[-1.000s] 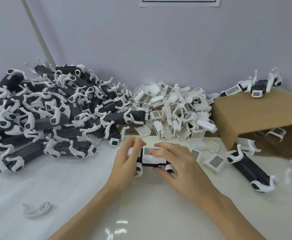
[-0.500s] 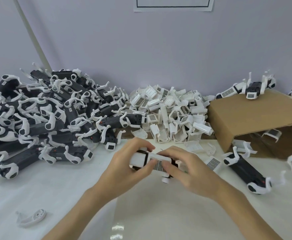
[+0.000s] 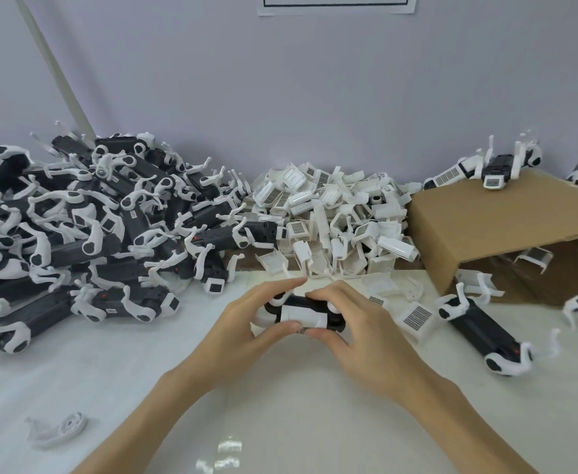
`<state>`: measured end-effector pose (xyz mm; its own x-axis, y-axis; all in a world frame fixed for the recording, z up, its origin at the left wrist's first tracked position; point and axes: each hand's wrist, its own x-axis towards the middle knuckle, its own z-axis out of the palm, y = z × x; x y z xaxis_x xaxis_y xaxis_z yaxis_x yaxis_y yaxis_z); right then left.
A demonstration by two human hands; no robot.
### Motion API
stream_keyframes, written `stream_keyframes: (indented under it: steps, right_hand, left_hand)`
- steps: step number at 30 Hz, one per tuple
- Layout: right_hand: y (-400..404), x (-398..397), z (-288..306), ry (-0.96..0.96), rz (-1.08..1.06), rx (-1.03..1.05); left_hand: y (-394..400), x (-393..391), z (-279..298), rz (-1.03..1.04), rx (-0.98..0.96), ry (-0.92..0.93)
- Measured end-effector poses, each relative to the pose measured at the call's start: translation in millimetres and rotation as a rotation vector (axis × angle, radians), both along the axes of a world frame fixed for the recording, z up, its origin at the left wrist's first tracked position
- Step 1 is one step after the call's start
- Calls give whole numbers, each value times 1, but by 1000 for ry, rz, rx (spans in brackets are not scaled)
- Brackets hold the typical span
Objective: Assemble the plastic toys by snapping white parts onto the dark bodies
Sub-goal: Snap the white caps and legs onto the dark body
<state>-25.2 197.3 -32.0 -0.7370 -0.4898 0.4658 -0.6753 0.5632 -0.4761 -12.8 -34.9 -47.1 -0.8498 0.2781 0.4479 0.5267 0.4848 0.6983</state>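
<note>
Dark toy body [image 3: 315,304] with white part [image 3: 303,315] seated on top, held just above table [image 3: 297,405] centre; left hand [image 3: 246,326] and right hand [image 3: 359,331] each grip it, fingers curled around opposite ends; pile of white parts [image 3: 335,220] behind

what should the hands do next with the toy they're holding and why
Probably squeeze the white part down onto the dark body until it seats. Both the left hand and right hand already pinch the pair together, thumbs under and fingers over, with the white part lying across the body.
</note>
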Motion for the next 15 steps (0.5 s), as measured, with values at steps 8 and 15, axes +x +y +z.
stream_keyframes:
  steps: [8, 15]
  right_hand:
    - [1, -3, -4, -90, 3, -94]
    - [-2, -4, -13, -165, 43, -56]
  left_hand:
    - [7, 1, -4, 20, 3, 60]
    - [5, -1, -9, -1, 60, -36]
